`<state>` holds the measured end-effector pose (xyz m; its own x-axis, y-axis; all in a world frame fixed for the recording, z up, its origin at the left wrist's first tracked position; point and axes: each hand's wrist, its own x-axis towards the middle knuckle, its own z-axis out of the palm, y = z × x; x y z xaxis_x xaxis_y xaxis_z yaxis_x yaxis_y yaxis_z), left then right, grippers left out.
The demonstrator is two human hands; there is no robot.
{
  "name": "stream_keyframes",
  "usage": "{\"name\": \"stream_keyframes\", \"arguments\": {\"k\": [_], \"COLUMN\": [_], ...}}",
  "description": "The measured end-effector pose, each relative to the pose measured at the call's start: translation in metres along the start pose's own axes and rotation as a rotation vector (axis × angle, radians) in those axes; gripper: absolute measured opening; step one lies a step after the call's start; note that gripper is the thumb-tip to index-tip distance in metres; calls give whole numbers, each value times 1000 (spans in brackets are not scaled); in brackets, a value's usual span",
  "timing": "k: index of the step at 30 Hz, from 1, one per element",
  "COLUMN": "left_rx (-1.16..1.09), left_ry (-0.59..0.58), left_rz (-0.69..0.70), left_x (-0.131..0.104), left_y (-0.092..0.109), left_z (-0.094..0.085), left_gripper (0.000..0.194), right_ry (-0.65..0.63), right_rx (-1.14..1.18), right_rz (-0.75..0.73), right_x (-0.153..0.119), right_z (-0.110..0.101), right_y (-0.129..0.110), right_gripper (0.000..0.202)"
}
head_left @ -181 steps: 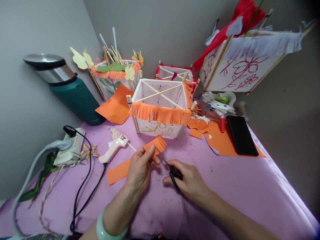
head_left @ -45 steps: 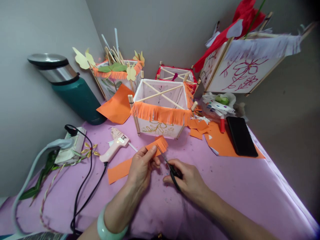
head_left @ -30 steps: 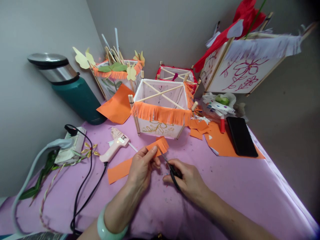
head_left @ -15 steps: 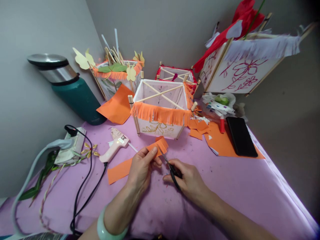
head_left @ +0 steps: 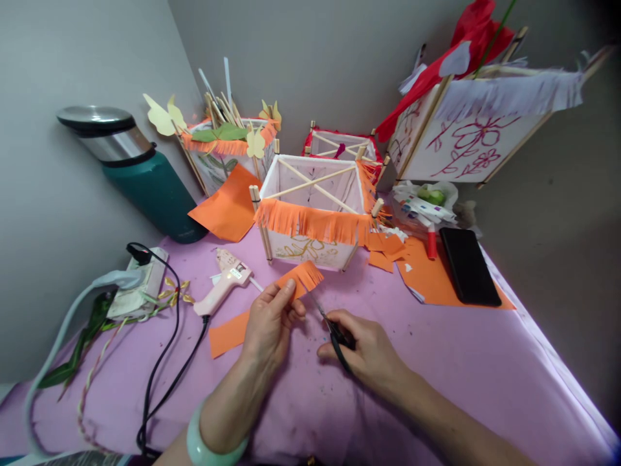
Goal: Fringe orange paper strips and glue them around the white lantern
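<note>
My left hand (head_left: 272, 318) pinches an orange paper strip (head_left: 301, 278) whose right end is snipped into a fringe. In my right hand (head_left: 363, 343) is a pair of black-handled scissors (head_left: 340, 343), fingers wrapped in the handles. The blade tips are at the strip's lower edge, by the last cuts; whether they touch the paper I cannot tell. Just beyond stands a white lantern-like box (head_left: 310, 243) on a stick frame, with orange fringe along its front and right top edges. A plain orange strip (head_left: 228, 334) lies on the table, partly behind my left hand.
A pink glue gun (head_left: 223, 288) with a black cord lies left, near a power strip (head_left: 133, 285) and a teal bottle (head_left: 148, 188). Orange scraps (head_left: 383, 249), a red marker (head_left: 431, 243) and a black phone (head_left: 469, 266) lie right. Other decorated boxes (head_left: 466, 139) stand behind.
My left hand has shifted slightly left with the orange strip, and the fringed end now lies flatter. The scissors have stayed nearly in place, with the strip drawn back along the blades.
</note>
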<state>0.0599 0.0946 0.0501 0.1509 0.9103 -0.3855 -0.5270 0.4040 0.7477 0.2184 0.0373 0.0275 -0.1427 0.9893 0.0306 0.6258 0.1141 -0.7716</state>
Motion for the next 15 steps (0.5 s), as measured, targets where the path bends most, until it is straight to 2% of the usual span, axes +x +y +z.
{"name": "stream_keyframes", "arguments": {"k": [9,15], "left_rx": [-57,5], "left_ry": [7,-21], "left_rz": [67,32], "left_x": [2,1], "left_y": [1,0], "left_z": [0,0], "left_gripper": [20,25], "right_ry": [-42,-35], "right_rx": [-18,-15], "right_rz": [-42,-58], "right_x": [-2,-1], "right_z": [-4,-2], "right_y": [-5,-2], "right_gripper": [28,25]}}
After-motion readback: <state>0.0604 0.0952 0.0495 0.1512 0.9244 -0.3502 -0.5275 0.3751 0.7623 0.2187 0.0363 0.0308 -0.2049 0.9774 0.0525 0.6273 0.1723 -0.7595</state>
